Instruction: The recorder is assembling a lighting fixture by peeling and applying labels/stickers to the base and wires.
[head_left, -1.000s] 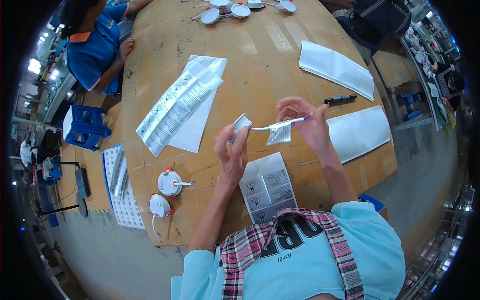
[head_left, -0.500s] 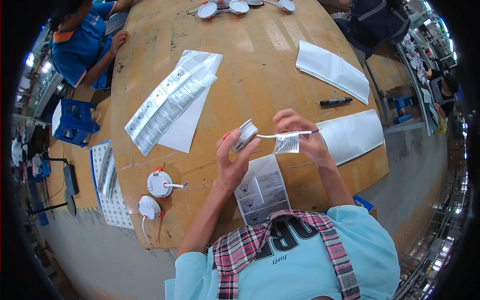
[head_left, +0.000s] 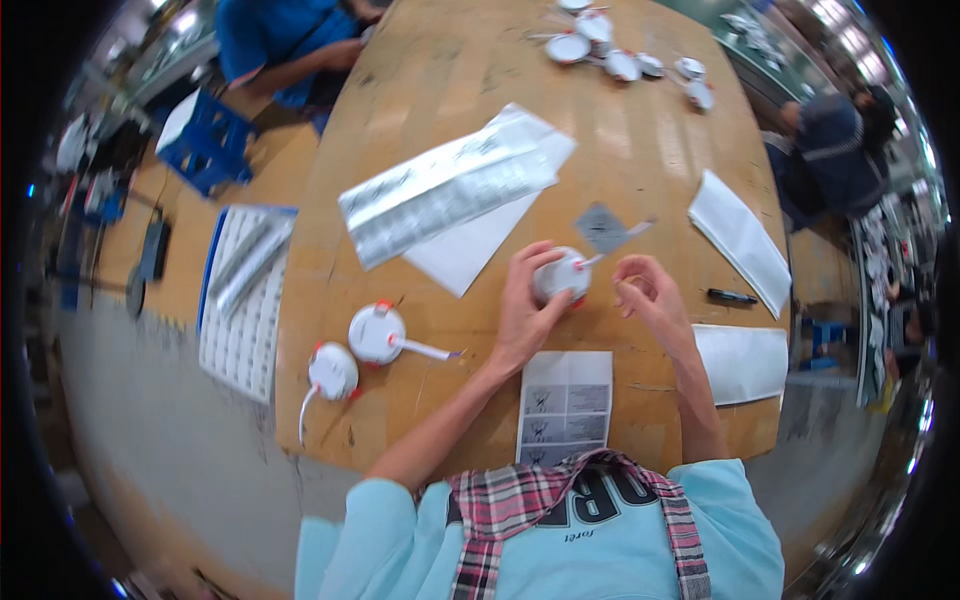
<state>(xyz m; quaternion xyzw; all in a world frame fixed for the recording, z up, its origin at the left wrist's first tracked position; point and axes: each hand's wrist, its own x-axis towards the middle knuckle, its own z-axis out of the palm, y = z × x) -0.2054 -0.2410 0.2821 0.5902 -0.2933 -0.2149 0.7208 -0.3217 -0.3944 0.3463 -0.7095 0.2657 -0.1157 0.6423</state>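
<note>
My left hand [head_left: 530,305] is closed around a round white downlight [head_left: 562,277] with red clips, held over the table. A short white cable [head_left: 592,261] comes out of it, and a silver-grey label [head_left: 602,228] is on the cable, its free end pointing away to the right. To the right of the downlight, my right hand [head_left: 648,298] has its fingers curled and pinched together, apart from the cable; anything between the fingertips is too small to make out. Below my hands lies a printed label sheet [head_left: 566,395]. Two more downlights, one upper [head_left: 377,333] and one lower [head_left: 333,371], rest at the left.
Silver label sheets [head_left: 440,190] lie beyond my left hand. White sheets [head_left: 740,365] and a black marker [head_left: 731,297] are on the right. Several downlights [head_left: 622,66] sit at the far end. A blue stool [head_left: 205,145] and a person in blue [head_left: 285,50] are left of the table.
The view has shifted. The downlight has turned so its round face shows, and the label on its cable now lies opened out flat. My right hand has come off the cable.
</note>
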